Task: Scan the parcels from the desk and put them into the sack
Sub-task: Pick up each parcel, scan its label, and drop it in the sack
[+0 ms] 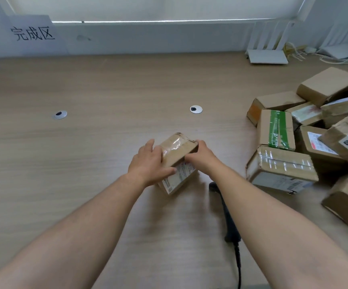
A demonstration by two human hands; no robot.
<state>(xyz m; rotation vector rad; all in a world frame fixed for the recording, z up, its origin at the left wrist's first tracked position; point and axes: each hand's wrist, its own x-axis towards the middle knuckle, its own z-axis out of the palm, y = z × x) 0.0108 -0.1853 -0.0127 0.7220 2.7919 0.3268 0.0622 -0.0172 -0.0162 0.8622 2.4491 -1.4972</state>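
Note:
A small brown cardboard parcel (178, 152) with clear tape and a white shipping label on its near face stands tilted on the wooden desk (85, 142) in the middle. My left hand (148, 163) grips its left side, thumb on the label. My right hand (202, 157) holds its right side. A black handheld barcode scanner (229, 224) lies on the desk under my right forearm, its cable trailing toward the near edge. No sack is in view.
A pile of several taped cardboard parcels (306, 138) fills the right side of the desk. Two round cable grommets (196, 109) sit in the desktop. White routers (266, 55) and cables stand at the back right. A paper sign (33, 33) hangs on the back left wall.

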